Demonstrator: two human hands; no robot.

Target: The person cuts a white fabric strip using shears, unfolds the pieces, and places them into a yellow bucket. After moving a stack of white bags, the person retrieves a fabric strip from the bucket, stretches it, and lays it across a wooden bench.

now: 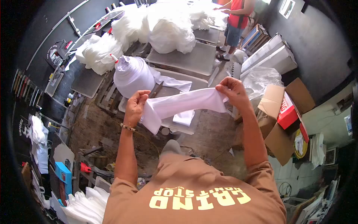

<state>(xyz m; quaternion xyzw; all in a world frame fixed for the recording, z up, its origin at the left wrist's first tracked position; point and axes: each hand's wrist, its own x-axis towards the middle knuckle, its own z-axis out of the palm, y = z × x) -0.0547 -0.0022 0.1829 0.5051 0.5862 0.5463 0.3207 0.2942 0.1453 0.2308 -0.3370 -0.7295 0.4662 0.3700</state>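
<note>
While heaps of white cloth (167,22) cover the far table (194,59), a folded white garment (179,106) stretches in mid-air above it, the left hand (136,104) pinching one end and the right hand (231,91) gripping the other.

— What sort of place is this?
— A garment printing workshop; flat press platens (194,59) fan out at twelve o'clock; white garment heaps (164,24) pile behind them; cardboard boxes (283,112) sit at three o'clock; the floor (100,127) is grimy.
</note>
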